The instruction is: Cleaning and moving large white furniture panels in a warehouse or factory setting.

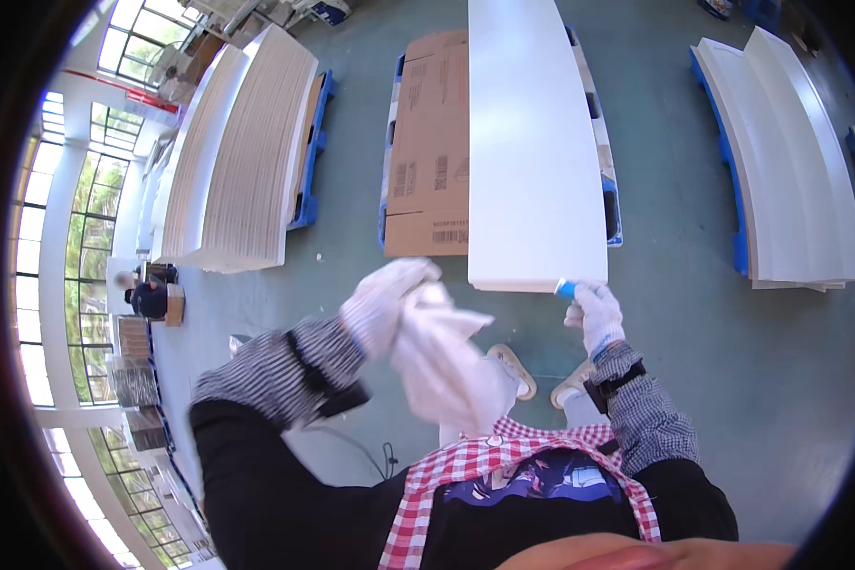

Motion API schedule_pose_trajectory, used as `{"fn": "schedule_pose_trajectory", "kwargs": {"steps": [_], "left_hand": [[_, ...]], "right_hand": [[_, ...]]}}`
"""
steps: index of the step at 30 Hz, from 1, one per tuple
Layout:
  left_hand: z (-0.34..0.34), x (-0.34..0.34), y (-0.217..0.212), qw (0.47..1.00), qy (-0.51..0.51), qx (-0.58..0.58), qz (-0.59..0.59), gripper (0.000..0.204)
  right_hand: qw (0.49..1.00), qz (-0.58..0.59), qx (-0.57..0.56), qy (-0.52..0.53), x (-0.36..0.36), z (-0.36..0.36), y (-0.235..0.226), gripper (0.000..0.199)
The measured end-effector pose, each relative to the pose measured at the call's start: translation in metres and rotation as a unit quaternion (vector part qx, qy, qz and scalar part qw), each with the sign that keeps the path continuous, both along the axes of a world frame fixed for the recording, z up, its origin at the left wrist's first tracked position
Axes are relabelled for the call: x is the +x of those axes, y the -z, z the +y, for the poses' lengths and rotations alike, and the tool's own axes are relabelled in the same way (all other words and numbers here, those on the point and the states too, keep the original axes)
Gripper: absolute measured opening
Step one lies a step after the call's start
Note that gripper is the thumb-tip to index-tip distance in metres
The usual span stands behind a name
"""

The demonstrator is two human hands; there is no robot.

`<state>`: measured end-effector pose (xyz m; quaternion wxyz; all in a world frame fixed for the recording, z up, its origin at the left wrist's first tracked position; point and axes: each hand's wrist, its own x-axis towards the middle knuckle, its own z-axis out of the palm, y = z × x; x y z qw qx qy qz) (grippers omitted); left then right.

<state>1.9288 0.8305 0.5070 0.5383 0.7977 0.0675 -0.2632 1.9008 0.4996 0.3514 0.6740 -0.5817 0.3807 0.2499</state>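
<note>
A crumpled white cloth (451, 366) hangs from my left hand (389, 306), whose gloved fingers are closed on it in front of my body. My right hand (597, 318), also in a white glove, grips a small blue object with a rounded end (565, 288); most of it is hidden by the fingers, so its kind is unclear. That hand is at the near right corner of a long, glossy white panel (539, 161). Whether the glove touches the panel cannot be made out. The panel lies flat with its near edge toward me.
Left of the panel lies brown cardboard (427, 142), on a blue pallet (387, 195). A tall stack of white panels (256, 152) stands at far left, another panel stack (784, 171) at right. A cable (388, 461) lies on the green floor. A person (149, 298) is in the left background.
</note>
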Motion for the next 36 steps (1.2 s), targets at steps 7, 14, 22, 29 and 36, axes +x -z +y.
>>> {"fn": "schedule_pose_trajectory", "kwargs": {"steps": [7,14,22,29,36], "left_hand": [[-0.096,0.077,0.25,0.989,-0.133,-0.039,-0.045,0.027],[-0.203,0.031,0.315,0.815,0.27,0.382,-0.341,0.07],[-0.143,0.154,0.38,0.78,0.207,0.45,-0.382,0.065],[-0.153,0.282,0.337,0.822,0.167,0.526,-0.14,0.079],[-0.29,0.263,0.337,0.801,0.299,0.381,-0.35,0.063]], "right_hand": [[0.97,-0.115,0.126,0.174,0.072,-0.037,0.118,0.022],[0.917,-0.162,0.25,0.265,0.076,-0.053,0.191,0.026],[0.874,-0.268,0.324,0.242,0.057,-0.063,0.203,0.037],[0.836,-0.346,0.389,0.176,0.053,-0.06,0.218,0.041],[0.822,-0.33,0.435,0.164,0.048,-0.055,0.209,0.044]]}}
